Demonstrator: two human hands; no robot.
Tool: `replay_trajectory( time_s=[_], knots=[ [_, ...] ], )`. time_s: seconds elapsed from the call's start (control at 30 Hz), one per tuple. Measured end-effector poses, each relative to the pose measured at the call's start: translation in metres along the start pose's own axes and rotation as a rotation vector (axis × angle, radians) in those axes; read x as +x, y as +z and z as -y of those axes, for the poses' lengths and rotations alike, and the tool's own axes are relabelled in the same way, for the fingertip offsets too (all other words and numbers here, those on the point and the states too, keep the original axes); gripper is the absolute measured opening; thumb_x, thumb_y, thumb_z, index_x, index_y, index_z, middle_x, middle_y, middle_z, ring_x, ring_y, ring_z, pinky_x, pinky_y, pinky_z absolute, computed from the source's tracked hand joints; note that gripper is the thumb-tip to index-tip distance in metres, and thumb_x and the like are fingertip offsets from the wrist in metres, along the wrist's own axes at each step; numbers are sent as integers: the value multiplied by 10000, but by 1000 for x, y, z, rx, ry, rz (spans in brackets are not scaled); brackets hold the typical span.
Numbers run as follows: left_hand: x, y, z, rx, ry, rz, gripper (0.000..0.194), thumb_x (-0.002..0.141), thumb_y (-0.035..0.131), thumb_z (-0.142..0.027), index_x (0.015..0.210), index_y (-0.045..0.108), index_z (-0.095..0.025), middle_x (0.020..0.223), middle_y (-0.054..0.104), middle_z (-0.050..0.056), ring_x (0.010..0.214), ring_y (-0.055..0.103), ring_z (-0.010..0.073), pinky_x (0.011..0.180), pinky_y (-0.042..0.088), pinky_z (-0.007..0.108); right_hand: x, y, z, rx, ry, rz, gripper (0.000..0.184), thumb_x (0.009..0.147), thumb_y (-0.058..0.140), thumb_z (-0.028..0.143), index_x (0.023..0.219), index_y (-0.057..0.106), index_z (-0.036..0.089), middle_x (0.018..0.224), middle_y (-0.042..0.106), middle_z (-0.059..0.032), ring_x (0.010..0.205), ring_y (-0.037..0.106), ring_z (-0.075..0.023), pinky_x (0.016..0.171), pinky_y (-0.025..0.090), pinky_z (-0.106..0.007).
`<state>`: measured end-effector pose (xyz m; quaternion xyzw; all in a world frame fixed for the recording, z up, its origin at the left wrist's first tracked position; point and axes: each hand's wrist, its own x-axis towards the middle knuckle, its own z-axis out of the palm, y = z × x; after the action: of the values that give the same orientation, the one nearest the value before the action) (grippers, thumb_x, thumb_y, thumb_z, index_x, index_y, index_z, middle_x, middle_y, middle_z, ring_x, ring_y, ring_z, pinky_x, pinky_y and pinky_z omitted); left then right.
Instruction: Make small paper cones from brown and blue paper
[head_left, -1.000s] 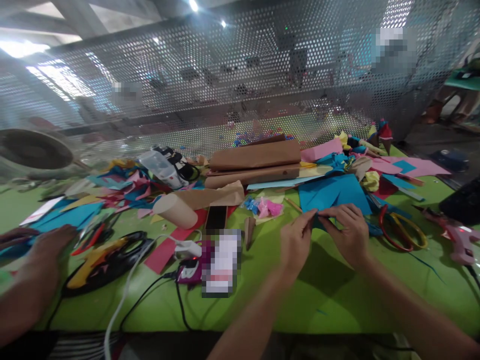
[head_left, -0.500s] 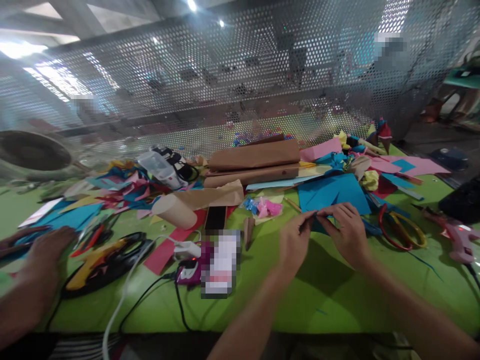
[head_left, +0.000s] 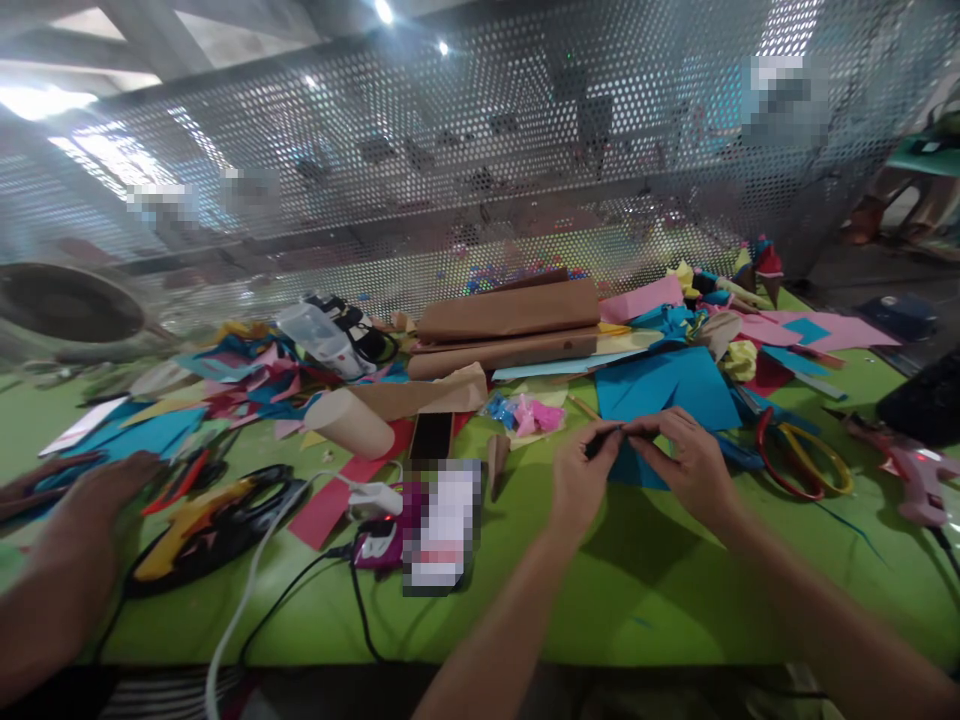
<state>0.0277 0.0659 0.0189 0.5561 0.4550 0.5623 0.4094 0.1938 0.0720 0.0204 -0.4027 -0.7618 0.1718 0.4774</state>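
Observation:
My left hand [head_left: 583, 470] and my right hand [head_left: 684, 462] meet at the fingertips over the green table. Both are closed in a pinch on something small and dark bluish that the fingers mostly hide. Blue paper [head_left: 639, 470] shows just below the fingertips; whether it is held or lies on the table, I cannot tell. Behind my hands lies a larger blue paper sheet [head_left: 667, 385]. A small brown paper cone [head_left: 496, 465] is left of my left hand. Scissors with red and yellow handles [head_left: 814, 460] rest to the right of my right hand.
Far right lies a pink glue gun [head_left: 919, 475]; a yellow one [head_left: 187, 525] is at left. A phone [head_left: 432, 438], power strip [head_left: 386, 540] and cables sit mid-left. Brown paper rolls [head_left: 510, 320] lie behind. Another person's hand [head_left: 112, 490] rests at far left.
My hands have shifted slightly, with the fingertips still together. More blue paper shows beneath them. The other person's hand has moved a little to the right.

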Motion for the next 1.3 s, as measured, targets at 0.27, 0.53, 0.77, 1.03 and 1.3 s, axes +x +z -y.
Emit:
replay_trajectory(
  time_s=[0.27, 0.53, 0.77, 1.03, 1.3],
  knots=[
    [9, -14, 2, -87, -91, -80, 154, 853, 713, -342, 883, 773, -204, 827, 721, 21, 785, 604, 160, 730, 449, 267, 7, -17, -10, 151, 270, -206, 181, 931, 670, 405, 1042, 752, 287, 1058, 705, -48, 1013, 606, -246, 887, 457, -398],
    [14, -19, 4, -281, -205, -45, 218, 764, 807, -397, 840, 760, -199, 772, 683, -6, 738, 558, 131, 701, 424, 239, 9, -6, -14, 582, 607, 70, 338, 736, 831, 520, 911, 774, 236, 904, 732, -30, 865, 631, -212, 793, 458, -340],
    [17, -19, 11, -543, -386, -25, 312, 677, 889, -401, 789, 699, -181, 708, 626, -29, 652, 546, 94, 610, 416, 207, 10, -5, -14, 705, 665, -80, 333, 645, 901, 466, 818, 765, 216, 786, 711, -10, 730, 587, -157, 685, 441, -287],
    [20, -17, 18, -584, -429, -60, 286, 689, 840, -397, 761, 637, -209, 720, 638, -13, 641, 609, 134, 620, 483, 270, 9, -2, -11, 720, 611, -59, 384, 680, 870, 390, 1019, 780, 234, 918, 743, -45, 820, 637, -183, 751, 511, -321],
    [16, -14, 18, -551, -459, -73, 336, 674, 854, -433, 790, 636, -205, 737, 611, -18, 644, 562, 119, 586, 419, 242, 5, 3, -18, 712, 583, -197, 134, 691, 811, 309, 771, 743, 226, 802, 724, -20, 773, 627, -178, 744, 502, -326]
  ],
)
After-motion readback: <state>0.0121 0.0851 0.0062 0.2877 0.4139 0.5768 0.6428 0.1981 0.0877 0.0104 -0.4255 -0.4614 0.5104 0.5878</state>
